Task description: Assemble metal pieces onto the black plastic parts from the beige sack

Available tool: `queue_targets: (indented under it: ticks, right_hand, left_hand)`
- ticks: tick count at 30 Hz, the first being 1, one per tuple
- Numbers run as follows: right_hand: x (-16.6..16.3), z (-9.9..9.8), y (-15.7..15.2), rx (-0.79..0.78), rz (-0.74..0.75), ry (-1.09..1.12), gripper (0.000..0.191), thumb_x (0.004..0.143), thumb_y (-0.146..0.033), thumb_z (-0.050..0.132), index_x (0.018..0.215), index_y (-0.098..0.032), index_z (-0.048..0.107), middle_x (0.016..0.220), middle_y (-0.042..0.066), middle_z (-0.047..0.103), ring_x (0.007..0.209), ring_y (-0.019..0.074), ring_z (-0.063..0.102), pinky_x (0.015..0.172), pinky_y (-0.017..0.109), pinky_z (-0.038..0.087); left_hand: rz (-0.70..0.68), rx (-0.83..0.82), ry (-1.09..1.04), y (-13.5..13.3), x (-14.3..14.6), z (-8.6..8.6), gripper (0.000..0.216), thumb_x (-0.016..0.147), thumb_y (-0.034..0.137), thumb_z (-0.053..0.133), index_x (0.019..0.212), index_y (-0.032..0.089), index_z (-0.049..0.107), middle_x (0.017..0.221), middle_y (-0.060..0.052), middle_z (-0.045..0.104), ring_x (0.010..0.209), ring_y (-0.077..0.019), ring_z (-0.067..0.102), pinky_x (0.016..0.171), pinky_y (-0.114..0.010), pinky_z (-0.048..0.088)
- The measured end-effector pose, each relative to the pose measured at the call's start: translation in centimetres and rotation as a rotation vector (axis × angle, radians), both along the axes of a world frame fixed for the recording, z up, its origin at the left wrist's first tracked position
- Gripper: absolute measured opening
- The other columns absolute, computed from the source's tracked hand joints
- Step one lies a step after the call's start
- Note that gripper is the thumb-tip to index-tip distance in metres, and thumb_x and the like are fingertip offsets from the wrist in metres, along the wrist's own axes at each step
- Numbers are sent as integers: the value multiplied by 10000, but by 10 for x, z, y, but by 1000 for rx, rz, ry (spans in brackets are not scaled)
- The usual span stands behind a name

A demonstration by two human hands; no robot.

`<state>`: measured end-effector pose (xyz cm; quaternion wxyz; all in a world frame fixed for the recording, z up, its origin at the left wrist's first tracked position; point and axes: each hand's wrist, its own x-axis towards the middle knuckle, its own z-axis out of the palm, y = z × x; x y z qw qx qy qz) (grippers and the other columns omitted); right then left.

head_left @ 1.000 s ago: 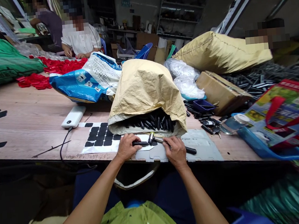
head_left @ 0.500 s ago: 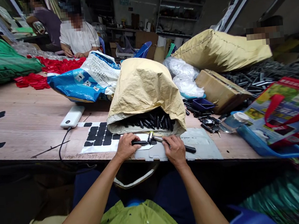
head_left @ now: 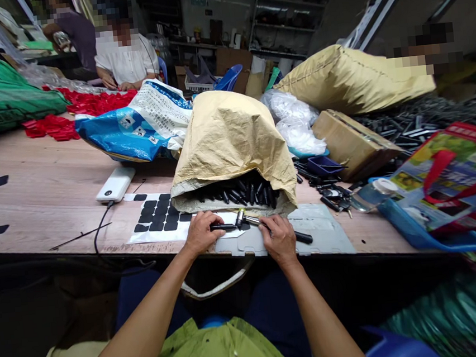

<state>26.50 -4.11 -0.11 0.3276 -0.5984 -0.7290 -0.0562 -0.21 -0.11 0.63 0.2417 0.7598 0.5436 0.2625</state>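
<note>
My left hand grips a thin black part flat on the table's near edge. My right hand holds a small hammer by its handle; the metal head rests against the black part's right end, and the black handle end sticks out to the right. Just behind both hands lies a tan sack, its open mouth showing several black parts. A white sheet with black adhesive pads lies left of my left hand.
A white power bank with a cable, a blue printed bag, red parts, a cardboard box and a colourful red-handled bag crowd the wooden table. Two people sit at the far left; another is at the right.
</note>
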Motion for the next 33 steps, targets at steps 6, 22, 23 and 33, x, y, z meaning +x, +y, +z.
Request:
queue_targets:
  ticks: [6,22,23,33]
  right_hand:
    - [0,0,0,-6,-4,-2,200,956,-257,581,1085,-240,733,963,54,664,914,229,534,862,358,415]
    - [-1,2,-1,-5,-6,-5,191,954,-249,594,1080,-232,736,962,53,675,919,231,542,866,352,412]
    - [-1,2,-1,-3,-6,-5,190,954,-247,595,1081,-232,736,962,53,675,920,230,542,866,351,411]
    - [-1,-1,0,1,-12,-6,177,948,-244,611,1077,-241,732,953,45,671,916,226,538,858,342,400]
  left_hand:
    - [-17,7,-6,0,-1,0,128,841,338,697,939,274,748,954,-1,706,981,-231,559,913,-384,379]
    - [-46,34,56,1,-2,0,348,1023,391,446,818,235,680,908,-7,666,913,-203,512,856,-367,341]
    - [-46,35,59,1,-2,0,359,1026,390,439,803,233,672,895,-8,660,908,-202,508,852,-367,338]
    - [-55,13,62,0,-2,0,425,1053,386,388,772,220,661,863,-12,647,907,-204,499,837,-367,315]
